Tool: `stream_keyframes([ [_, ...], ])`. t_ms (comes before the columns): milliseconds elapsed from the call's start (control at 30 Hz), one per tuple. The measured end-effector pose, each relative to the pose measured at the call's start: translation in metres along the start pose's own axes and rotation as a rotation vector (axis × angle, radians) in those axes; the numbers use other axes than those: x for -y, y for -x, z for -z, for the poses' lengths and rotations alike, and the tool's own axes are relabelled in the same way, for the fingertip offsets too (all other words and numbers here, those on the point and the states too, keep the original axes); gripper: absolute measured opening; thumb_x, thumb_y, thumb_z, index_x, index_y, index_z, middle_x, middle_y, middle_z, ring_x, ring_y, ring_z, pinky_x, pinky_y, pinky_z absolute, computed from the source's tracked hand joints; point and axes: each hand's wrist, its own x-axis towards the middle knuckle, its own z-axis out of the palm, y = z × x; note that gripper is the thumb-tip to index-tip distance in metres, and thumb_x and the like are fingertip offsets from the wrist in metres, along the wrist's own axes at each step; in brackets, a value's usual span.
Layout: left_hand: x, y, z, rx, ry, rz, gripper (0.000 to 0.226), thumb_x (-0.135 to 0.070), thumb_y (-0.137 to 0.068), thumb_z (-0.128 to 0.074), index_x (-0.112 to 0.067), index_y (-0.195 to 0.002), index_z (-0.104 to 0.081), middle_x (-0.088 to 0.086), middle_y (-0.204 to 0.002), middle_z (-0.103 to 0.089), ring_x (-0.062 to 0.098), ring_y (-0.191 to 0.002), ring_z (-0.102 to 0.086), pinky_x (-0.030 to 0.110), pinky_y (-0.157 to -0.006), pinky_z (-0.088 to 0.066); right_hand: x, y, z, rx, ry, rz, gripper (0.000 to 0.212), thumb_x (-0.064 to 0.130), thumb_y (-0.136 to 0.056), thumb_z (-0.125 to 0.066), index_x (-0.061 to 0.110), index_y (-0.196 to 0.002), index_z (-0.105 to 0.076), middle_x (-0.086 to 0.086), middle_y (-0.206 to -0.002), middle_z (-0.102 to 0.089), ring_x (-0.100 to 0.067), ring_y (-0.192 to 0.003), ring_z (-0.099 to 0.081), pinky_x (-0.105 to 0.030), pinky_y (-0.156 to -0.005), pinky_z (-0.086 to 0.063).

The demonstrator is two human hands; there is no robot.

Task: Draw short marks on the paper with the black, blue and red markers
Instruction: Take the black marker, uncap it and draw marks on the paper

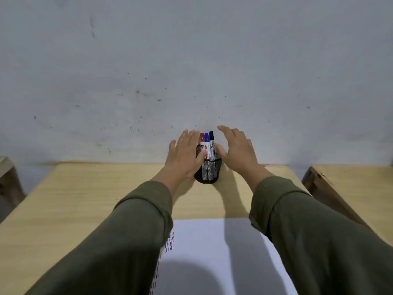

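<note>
A black mesh pen cup (pixel 207 171) stands at the far middle of the wooden desk. In it stand a red marker (pixel 202 139), a blue marker (pixel 206 139) and a black marker (pixel 211 139), caps up. My left hand (pixel 184 155) is at the cup's left side, thumb against the mesh, fingers spread. My right hand (pixel 237 149) hovers at the cup's right side, fingers apart, thumb near the rim. White paper (pixel 204 248) lies near me, with rows of short black, blue and red marks along its left edge, partly hidden by my left sleeve.
The light wooden desk (pixel 85 199) ends at a scuffed grey wall (pixel 191 71) just behind the cup. Another wooden desk (pixel 350 188) stands to the right across a narrow gap. A piece of wooden furniture (pixel 6 173) shows at the left edge.
</note>
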Motion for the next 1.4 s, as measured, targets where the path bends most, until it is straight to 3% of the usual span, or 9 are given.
stream_keyframes([
  [300,0.006,-0.009,-0.016,0.09,0.019,-0.018,0.066,-0.048,-0.097,-0.026,-0.016,-0.151,-0.006,-0.002,-0.161,-0.009,0.015,-0.149,0.001,0.045,-0.117,-0.009,-0.015,-0.022,-0.015,0.126,0.059,-0.008,0.056,0.028,-0.093,-0.051,0.024,-0.144,-0.028,-0.012,-0.137,-0.045,-0.029,-0.128,-0.039,-0.045,-0.102,-0.033],
  [600,0.01,-0.008,-0.027,0.136,0.087,0.006,0.066,-0.051,-0.096,-0.022,-0.018,-0.152,-0.007,-0.001,-0.161,-0.011,0.016,-0.149,0.001,0.047,-0.118,-0.01,-0.029,-0.033,-0.022,0.106,0.017,0.035,0.054,0.024,-0.089,-0.058,0.03,-0.139,-0.037,-0.01,-0.117,-0.054,-0.027,-0.114,-0.048,-0.045,-0.094,-0.042],
  [967,0.009,-0.007,-0.027,0.139,0.125,0.011,0.065,-0.052,-0.096,-0.024,-0.019,-0.151,-0.01,-0.002,-0.16,-0.016,0.016,-0.149,-0.002,0.049,-0.118,-0.012,-0.025,-0.035,-0.027,0.138,-0.093,0.017,0.05,0.02,-0.086,-0.062,0.029,-0.131,-0.041,-0.01,-0.109,-0.058,-0.027,-0.107,-0.051,-0.044,-0.089,-0.045],
  [1167,0.007,-0.006,-0.025,0.136,0.143,0.024,0.065,-0.051,-0.096,-0.027,-0.02,-0.151,-0.012,-0.001,-0.16,-0.016,0.017,-0.149,-0.002,0.049,-0.118,-0.011,-0.025,-0.029,-0.023,0.097,-0.256,-0.038,0.041,0.012,-0.086,-0.062,0.021,-0.12,-0.041,-0.013,-0.11,-0.066,-0.027,-0.095,-0.059,-0.03,-0.074,-0.042],
  [1300,0.003,-0.005,-0.019,0.127,0.13,0.039,0.068,-0.051,-0.095,-0.031,-0.018,-0.151,-0.012,0.0,-0.16,-0.016,0.018,-0.149,-0.001,0.048,-0.118,-0.011,-0.021,-0.024,-0.019,0.065,-0.326,-0.064,0.048,0.009,-0.086,-0.063,0.023,-0.123,-0.036,-0.01,-0.103,-0.064,-0.023,-0.086,-0.059,-0.02,-0.063,-0.042],
  [1400,-0.001,-0.004,-0.008,0.082,0.118,0.015,0.065,-0.05,-0.096,-0.032,-0.017,-0.15,-0.016,0.0,-0.159,-0.018,0.017,-0.149,-0.002,0.046,-0.117,-0.011,-0.012,-0.025,-0.001,-0.049,-0.46,-0.083,0.047,0.008,-0.088,-0.059,0.022,-0.126,-0.036,-0.008,-0.097,-0.058,-0.02,-0.084,-0.056,-0.013,-0.057,-0.037],
])
